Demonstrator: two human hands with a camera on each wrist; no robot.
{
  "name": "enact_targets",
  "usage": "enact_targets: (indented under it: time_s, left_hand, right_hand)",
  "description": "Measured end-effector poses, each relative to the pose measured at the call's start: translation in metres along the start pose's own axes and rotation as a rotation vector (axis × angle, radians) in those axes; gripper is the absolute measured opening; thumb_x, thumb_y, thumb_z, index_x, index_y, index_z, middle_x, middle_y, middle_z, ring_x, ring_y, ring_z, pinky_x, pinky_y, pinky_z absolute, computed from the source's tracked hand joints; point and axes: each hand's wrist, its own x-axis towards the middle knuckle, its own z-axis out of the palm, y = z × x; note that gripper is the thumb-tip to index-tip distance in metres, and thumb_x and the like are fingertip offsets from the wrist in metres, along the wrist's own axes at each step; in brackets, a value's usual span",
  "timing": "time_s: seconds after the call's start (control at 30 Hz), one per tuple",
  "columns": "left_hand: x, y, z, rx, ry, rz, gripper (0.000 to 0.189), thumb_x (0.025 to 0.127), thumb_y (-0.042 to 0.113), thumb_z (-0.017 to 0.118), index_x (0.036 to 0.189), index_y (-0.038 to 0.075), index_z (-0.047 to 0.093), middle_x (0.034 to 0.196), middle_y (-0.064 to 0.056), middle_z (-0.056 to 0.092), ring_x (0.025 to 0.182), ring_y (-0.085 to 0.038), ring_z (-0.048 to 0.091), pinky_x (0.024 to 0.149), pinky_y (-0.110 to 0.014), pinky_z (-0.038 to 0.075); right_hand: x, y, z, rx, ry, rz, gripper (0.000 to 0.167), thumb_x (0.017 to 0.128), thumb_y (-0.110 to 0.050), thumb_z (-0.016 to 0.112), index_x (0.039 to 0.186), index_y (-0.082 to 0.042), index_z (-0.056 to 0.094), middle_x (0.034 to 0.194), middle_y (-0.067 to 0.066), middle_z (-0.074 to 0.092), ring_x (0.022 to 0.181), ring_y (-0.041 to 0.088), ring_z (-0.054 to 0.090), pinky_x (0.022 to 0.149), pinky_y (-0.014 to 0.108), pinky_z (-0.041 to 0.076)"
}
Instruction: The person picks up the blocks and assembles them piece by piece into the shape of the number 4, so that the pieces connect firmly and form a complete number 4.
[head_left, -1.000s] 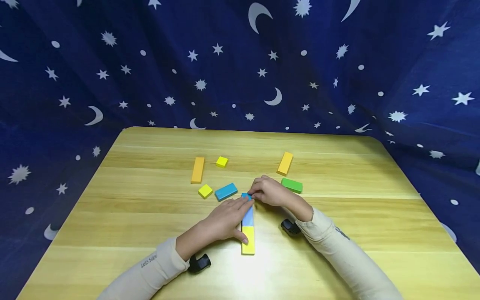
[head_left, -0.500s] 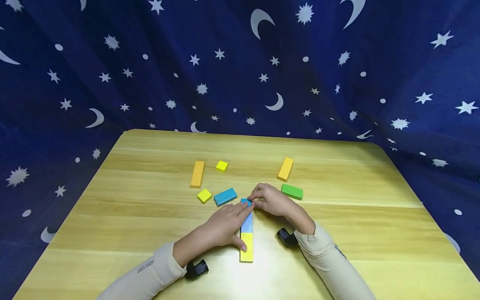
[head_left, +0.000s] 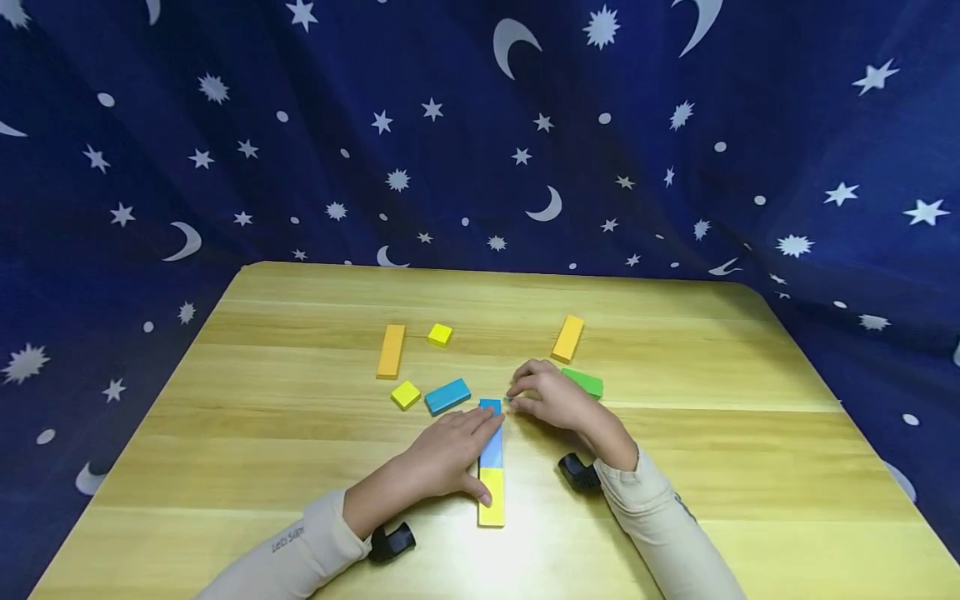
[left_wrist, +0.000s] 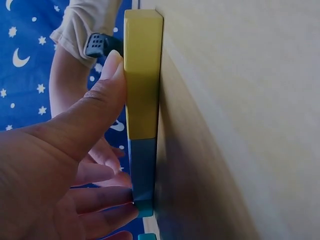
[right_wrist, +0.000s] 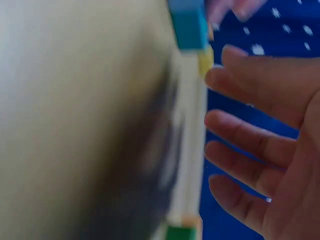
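A row of blocks lies in front of my hands: a yellow block (head_left: pixel 492 508) nearest, a light blue block (head_left: pixel 492 455) in the middle, a bright blue block (head_left: pixel 491 405) at the far end. Across the row my left hand (head_left: pixel 450 454) rests with fingers extended, its thumb at the yellow block (left_wrist: pixel 142 80) and its fingertips on the blue blocks. Just right of the far end is my right hand (head_left: pixel 551 395), its fingers loosely bent. In the right wrist view nothing shows between those fingers (right_wrist: pixel 240 127), apart from the bright blue block (right_wrist: pixel 189 30).
Beyond the row lie another blue block (head_left: pixel 447 397), two small yellow blocks (head_left: pixel 406 395) and an orange block (head_left: pixel 391 352). A green block (head_left: pixel 583 382) and a second orange block (head_left: pixel 567 338) are behind the right hand. A dark blue starry curtain (head_left: pixel 465 150) hangs behind the table (head_left: pixel 300 433).
My right hand has come off the far end of the row and shifted slightly right, its fingers loosening. The left hand stays on the row.
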Motion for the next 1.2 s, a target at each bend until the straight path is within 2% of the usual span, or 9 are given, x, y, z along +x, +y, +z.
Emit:
enact_targets:
  time_s: [0.1, 0.23, 0.33, 0.63, 0.93, 1.2]
  left_hand:
    - [0.000, 0.002, 0.000, -0.010, 0.004, -0.005, 0.103, 0.064, 0.061, 0.067, 0.143, 0.006, 0.028, 0.147, -0.011, 0.031, 0.136, -0.022, 0.029, 0.108, -0.040, 0.030]
    - [-0.001, 0.001, 0.000, -0.012, 0.007, -0.004, 0.103, 0.064, 0.060, 0.068, 0.143, 0.006, 0.028, 0.147, -0.011, 0.031, 0.136, -0.023, 0.030, 0.108, -0.040, 0.030]
    - [-0.001, 0.000, 0.000, -0.011, 0.007, -0.007, 0.103, 0.065, 0.060, 0.068, 0.143, 0.006, 0.028, 0.147, -0.011, 0.031, 0.136, -0.023, 0.030, 0.108, -0.039, 0.030]
    - [-0.001, 0.004, 0.001, 0.000, 0.020, 0.010, 0.103, 0.065, 0.061, 0.067, 0.143, 0.006, 0.028, 0.146, -0.010, 0.033, 0.135, -0.023, 0.032, 0.108, -0.037, 0.031]
    - [-0.001, 0.004, 0.001, 0.012, 0.013, 0.000, 0.104, 0.065, 0.062, 0.067, 0.142, 0.006, 0.028, 0.146, -0.010, 0.033, 0.135, -0.022, 0.032, 0.108, -0.037, 0.031]
    - [-0.002, 0.002, 0.002, 0.008, 0.028, 0.013, 0.107, 0.064, 0.063, 0.067, 0.142, 0.003, 0.027, 0.146, -0.011, 0.033, 0.134, -0.022, 0.033, 0.107, -0.037, 0.032]
  right_hand:
    - [-0.009, 0.008, -0.016, -0.051, 0.025, 0.129, 0.016, 0.082, -0.013, 0.066, 0.095, -0.004, 0.070, 0.101, 0.014, 0.061, 0.098, 0.031, 0.055, 0.086, 0.045, 0.045]
    - [-0.023, 0.019, -0.033, -0.087, -0.009, 0.333, 0.030, 0.080, -0.013, 0.068, 0.107, -0.002, 0.065, 0.105, 0.017, 0.057, 0.099, 0.034, 0.053, 0.082, 0.047, 0.046]
    - [-0.029, 0.026, -0.037, -0.104, -0.036, 0.405, 0.039, 0.078, -0.015, 0.070, 0.113, -0.001, 0.062, 0.104, 0.018, 0.056, 0.095, 0.033, 0.052, 0.078, 0.045, 0.046]
    - [-0.036, 0.033, -0.035, -0.166, -0.076, 0.445, 0.045, 0.074, -0.012, 0.073, 0.116, -0.003, 0.060, 0.103, 0.019, 0.057, 0.090, 0.032, 0.056, 0.074, 0.046, 0.047]
    - [-0.033, 0.032, -0.029, -0.158, -0.082, 0.394, 0.038, 0.073, -0.010, 0.074, 0.109, -0.004, 0.062, 0.100, 0.013, 0.060, 0.089, 0.027, 0.058, 0.074, 0.044, 0.048]
    - [-0.028, 0.016, -0.024, -0.117, -0.113, 0.291, 0.032, 0.072, -0.007, 0.074, 0.103, -0.005, 0.064, 0.094, 0.008, 0.061, 0.083, 0.020, 0.056, 0.073, 0.038, 0.048]
